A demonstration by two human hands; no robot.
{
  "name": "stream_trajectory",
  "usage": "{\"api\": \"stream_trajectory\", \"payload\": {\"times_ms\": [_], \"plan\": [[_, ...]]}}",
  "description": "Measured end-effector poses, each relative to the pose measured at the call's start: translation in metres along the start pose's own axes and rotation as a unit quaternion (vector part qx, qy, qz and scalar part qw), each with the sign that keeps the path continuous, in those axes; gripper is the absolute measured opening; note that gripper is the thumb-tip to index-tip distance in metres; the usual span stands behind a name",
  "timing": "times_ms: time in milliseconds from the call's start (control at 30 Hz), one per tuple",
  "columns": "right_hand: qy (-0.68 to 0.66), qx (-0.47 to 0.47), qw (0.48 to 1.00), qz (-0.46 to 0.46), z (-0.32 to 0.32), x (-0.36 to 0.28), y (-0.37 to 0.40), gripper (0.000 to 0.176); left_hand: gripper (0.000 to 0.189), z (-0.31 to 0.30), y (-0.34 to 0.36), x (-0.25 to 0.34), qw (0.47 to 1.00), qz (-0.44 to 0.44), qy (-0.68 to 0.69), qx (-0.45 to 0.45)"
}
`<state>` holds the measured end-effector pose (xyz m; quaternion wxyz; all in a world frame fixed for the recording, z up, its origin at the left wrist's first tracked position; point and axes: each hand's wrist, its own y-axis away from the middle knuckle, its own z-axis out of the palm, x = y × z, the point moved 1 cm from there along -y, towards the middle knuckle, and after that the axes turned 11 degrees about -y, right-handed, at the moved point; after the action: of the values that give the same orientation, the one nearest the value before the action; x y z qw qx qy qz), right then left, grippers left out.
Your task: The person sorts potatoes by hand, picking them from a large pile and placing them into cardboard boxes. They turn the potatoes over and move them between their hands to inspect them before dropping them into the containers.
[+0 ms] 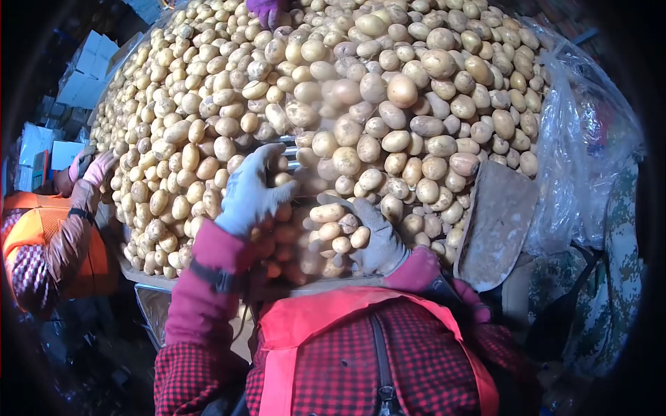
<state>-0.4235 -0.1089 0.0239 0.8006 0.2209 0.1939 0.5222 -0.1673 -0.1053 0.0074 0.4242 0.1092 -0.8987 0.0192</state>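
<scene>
A large heap of potatoes (229, 128) spreads in front of me. My left hand (253, 191), in a grey glove, reaches over the near part of the heap with thumb and fingers apart. Beside its fingertips, shiny metal bars (290, 154) show among the potatoes. My right hand (380, 239), also gloved in grey, is turned palm up and cups several small potatoes (340, 230) against its fingers. Below and between my hands lie more potatoes, partly blurred by a hazy patch in the picture.
A worn, scoop-like board (496, 225) leans at the heap's right edge, near clear plastic sheeting (576, 139). Another person's gloved hand (100, 168) touches the heap at left; a purple-gloved hand (266, 10) shows at the far edge. White boxes (87, 69) stand back left.
</scene>
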Motion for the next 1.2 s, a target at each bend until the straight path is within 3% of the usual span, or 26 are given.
{"api": "stream_trajectory", "payload": {"times_ms": [67, 100, 133, 200, 233, 267, 333, 433, 533, 633, 733, 767, 867, 933, 1100, 1200], "plan": [[-0.008, -0.022, 0.999, 0.023, 0.006, -0.004, 0.0, 0.065, 0.065, -0.013, 0.024, 0.053, 0.996, 0.067, -0.062, 0.007], [-0.057, -0.103, 0.992, 0.045, -0.037, 0.002, -0.011, 0.061, 0.062, -0.013, 0.033, 0.071, 0.981, 0.168, -0.097, 0.018], [0.024, 0.078, 0.997, -0.006, 0.007, -0.001, 0.005, 0.046, 0.059, -0.01, 0.041, 0.085, 0.954, 0.267, -0.131, 0.03], [0.047, 0.076, 0.996, 0.004, 0.01, -0.004, 0.01, 0.048, 0.053, 0.005, 0.053, 0.106, 0.912, 0.343, -0.226, 0.019], [0.045, 0.05, 0.998, 0.019, 0.006, -0.003, 0.009, 0.049, 0.051, 0.013, 0.059, 0.104, 0.91, 0.352, -0.212, 0.043], [0.038, 0.032, 0.998, 0.033, 0.002, -0.002, 0.009, 0.05, 0.049, 0.015, 0.065, 0.101, 0.915, 0.342, -0.217, -0.001], [0.031, 0.012, 0.998, 0.053, 0.0, -0.001, 0.009, 0.053, 0.049, 0.016, 0.067, 0.099, 0.889, 0.399, -0.223, 0.021], [0.025, 0.0, 0.997, 0.071, 0.005, -0.003, 0.009, 0.056, 0.05, 0.018, 0.066, 0.101, 0.884, 0.438, -0.162, -0.036], [0.027, 0.002, 0.996, 0.079, 0.008, -0.003, 0.011, 0.06, 0.047, 0.011, 0.063, 0.1, 0.897, 0.431, -0.08, -0.047], [0.029, 0.002, 0.996, 0.085, 0.008, -0.004, 0.013, 0.063, 0.04, -0.01, 0.053, 0.104, 0.907, 0.42, -0.042, 0.006], [0.019, -0.004, 0.996, 0.092, 0.007, -0.003, 0.011, 0.067, 0.04, -0.046, 0.05, 0.077, 0.954, 0.221, -0.2, 0.042], [-0.002, -0.007, 0.997, 0.078, 0.003, 0.001, 0.009, 0.067, 0.043, -0.042, 0.051, 0.048, 0.955, 0.103, -0.275, 0.04], [0.032, 0.004, 0.999, 0.044, -0.016, 0.006, 0.001, 0.068, 0.038, -0.033, 0.042, 0.002, 0.913, 0.0, -0.402, -0.069], [0.04, 0.017, 0.998, 0.039, -0.023, 0.004, 0.002, 0.068, 0.039, -0.017, 0.038, 0.012, 0.893, 0.027, -0.444, -0.064], [0.055, 0.048, 0.997, -0.002, -0.024, 0.007, 0.001, 0.068, 0.03, -0.007, 0.061, 0.02, 0.925, 0.211, -0.315, -0.013], [-0.047, -0.026, 0.994, 0.092, -0.015, 0.001, 0.004, 0.053, 0.024, -0.03, 0.066, 0.031, 0.927, 0.257, -0.254, -0.101]]}}
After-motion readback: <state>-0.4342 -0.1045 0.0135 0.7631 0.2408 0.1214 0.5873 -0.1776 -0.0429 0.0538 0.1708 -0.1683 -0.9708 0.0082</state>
